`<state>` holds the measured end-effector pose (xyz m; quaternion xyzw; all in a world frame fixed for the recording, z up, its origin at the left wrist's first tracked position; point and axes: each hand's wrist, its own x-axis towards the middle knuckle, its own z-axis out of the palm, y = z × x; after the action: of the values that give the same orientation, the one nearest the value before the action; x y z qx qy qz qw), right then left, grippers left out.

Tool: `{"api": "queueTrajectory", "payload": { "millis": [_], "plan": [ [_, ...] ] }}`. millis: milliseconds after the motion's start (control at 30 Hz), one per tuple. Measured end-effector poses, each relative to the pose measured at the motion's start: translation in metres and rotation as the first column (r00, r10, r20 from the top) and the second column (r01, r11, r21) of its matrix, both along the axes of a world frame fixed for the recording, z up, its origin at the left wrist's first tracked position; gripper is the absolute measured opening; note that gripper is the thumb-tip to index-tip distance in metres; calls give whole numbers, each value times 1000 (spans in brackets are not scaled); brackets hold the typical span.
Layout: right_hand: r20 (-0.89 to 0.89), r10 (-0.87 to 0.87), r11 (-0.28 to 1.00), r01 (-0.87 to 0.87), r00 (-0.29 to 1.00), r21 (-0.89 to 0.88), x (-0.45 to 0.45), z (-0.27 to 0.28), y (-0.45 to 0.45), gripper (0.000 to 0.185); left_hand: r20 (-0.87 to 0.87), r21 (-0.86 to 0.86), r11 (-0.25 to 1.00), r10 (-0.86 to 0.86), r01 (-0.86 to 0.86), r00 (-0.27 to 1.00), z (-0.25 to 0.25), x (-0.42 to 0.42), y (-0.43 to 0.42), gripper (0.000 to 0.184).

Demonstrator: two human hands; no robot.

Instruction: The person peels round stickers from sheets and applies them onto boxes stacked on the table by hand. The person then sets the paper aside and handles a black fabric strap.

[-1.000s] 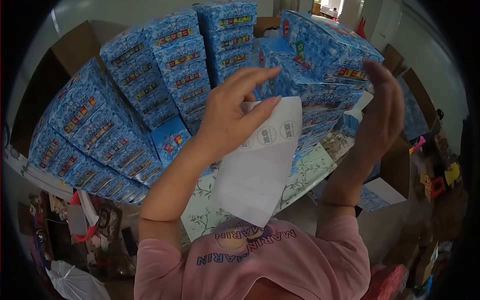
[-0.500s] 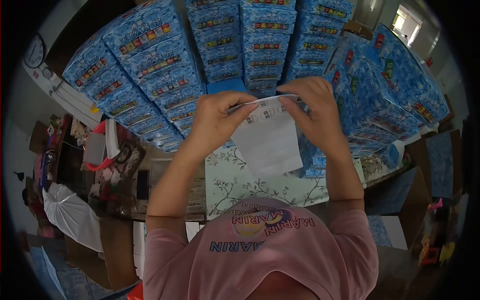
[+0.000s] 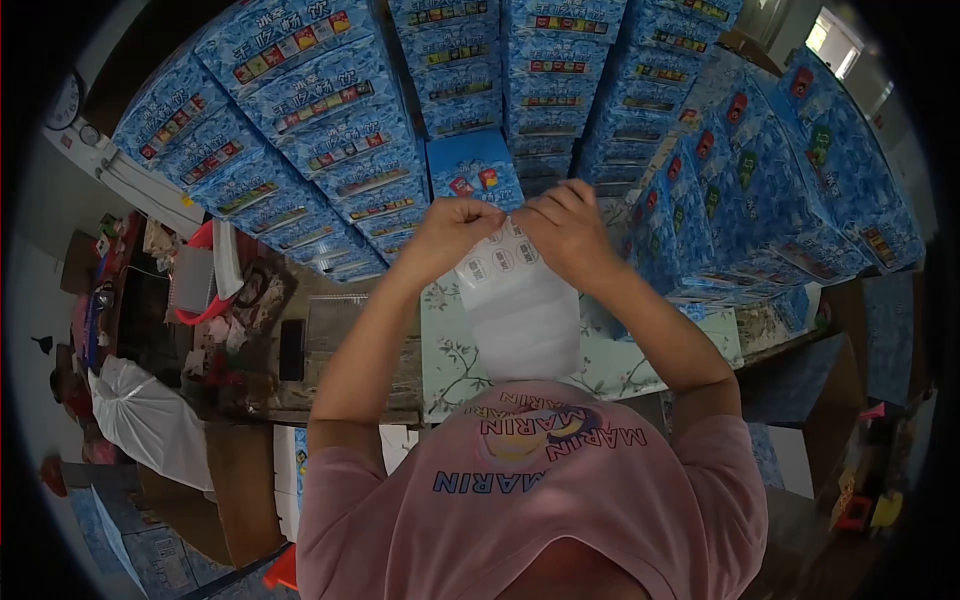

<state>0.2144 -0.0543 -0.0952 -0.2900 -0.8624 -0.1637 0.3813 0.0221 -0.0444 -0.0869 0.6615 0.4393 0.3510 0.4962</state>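
A white sheet with round printed stickers (image 3: 520,320) hangs in front of my chest, over the floral tablecloth (image 3: 452,362). My left hand (image 3: 450,235) pinches its upper left part between thumb and fingers. Close beside it, my right hand (image 3: 567,232) is closed on the upper right part, fingers curled over the edge. Round stickers show between the hands; the lower part of the sheet is plain. Just beyond the hands lies a flat blue box (image 3: 470,165) with red and yellow pictures.
Tall stacks of blue patterned boxes (image 3: 330,110) stand behind and on the left, with more boxes (image 3: 790,190) at the right. A dark phone (image 3: 292,350) and a red basket (image 3: 205,275) are on the left. Open cartons (image 3: 835,400) stand at the right.
My right hand has come in from the right and closed on the sheet beside my left hand. The sheet now hangs straighter with more stickers showing. The camera view has shifted.
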Motion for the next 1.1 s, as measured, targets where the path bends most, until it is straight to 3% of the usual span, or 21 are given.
{"api": "queueTrajectory", "payload": {
  "millis": [67, 200, 233, 267, 300, 333, 367, 400, 467, 500, 567, 667, 767, 900, 967, 1000, 1067, 1100],
  "plan": [
    [-27, -7, 999, 5, 1000, -38, -4, -26, 4, 18, 19, -166, 986, 34, -30, 999, -20, -4, 6, 18],
    [-52, 30, 994, -36, 998, -103, -10, -58, 11, 15, 51, -250, 968, 55, -41, 997, -65, -16, 19, 20],
    [-276, -5, 919, -104, 961, -379, -12, -66, 16, 13, -78, -156, 986, 45, -56, 996, -72, -20, 22, 18],
    [-465, -106, 768, -225, 879, -600, -15, -74, 22, 11, -207, -60, 996, 45, -58, 977, -80, -23, 26, 18],
    [-465, -107, 763, -227, 879, -605, -18, -85, 30, 11, -208, -67, 996, 45, -60, 977, -95, -26, 33, 18],
    [-611, -320, 548, -384, 724, -743, -21, -98, 39, 9, -396, 97, 995, 51, -13, 917, -111, -27, 39, 18],
    [-633, -556, 315, -569, 539, -760, -25, -111, 46, 9, -563, 247, 967, 87, 67, 822, -126, -29, 43, 20],
    [-629, -559, 308, -568, 541, -763, -29, -123, 50, 9, -563, 240, 969, 85, 65, 822, -131, -29, 43, 20],
    [-563, -774, 74, -841, 291, -536, -40, -140, 58, 8, -543, 251, 968, 158, -21, 825, -136, -27, 45, 27],
    [-559, -777, 71, -841, 290, -536, -47, -142, 61, 8, -544, 246, 969, 156, -21, 824, -134, -27, 45, 27],
    [-551, -829, 183, -882, 100, -434, -60, -145, 66, 10, -486, 260, 964, 187, -63, 854, -131, -26, 44, 32],
    [-524, -850, 262, -817, 57, -514, -70, -158, 75, 12, -440, 259, 964, 165, -51, 883, -143, -30, 50, 32],
    [-521, -852, 319, -747, 42, -583, -79, -154, 73, 17, -387, 348, 936, 199, -58, 900, -150, -32, 49, 33],
    [-509, -854, 347, -609, 109, -713, -79, -167, 76, 22, -365, 272, 961, 159, -58, 917, -140, -33, 42, 32],
    [-497, -796, 345, -417, 346, -841, -71, -184, 77, 33, -393, 244, 963, 203, -111, 897, -150, -38, 43, 32],
    [-496, -796, 343, -415, 347, -842, -65, -183, 75, 33, -391, 242, 964, 202, -112, 898, -153, -42, 42, 32],
    [-399, -646, 506, -27, 651, -862, -51, -181, 70, 36, -263, 205, 956, 260, -209, 929, -157, -51, 40, 35],
    [-401, -646, 506, -28, 650, -862, -40, -191, 71, 36, -264, 205, 956, 259, -208, 929, -162, -57, 41, 35]
  ]
}}
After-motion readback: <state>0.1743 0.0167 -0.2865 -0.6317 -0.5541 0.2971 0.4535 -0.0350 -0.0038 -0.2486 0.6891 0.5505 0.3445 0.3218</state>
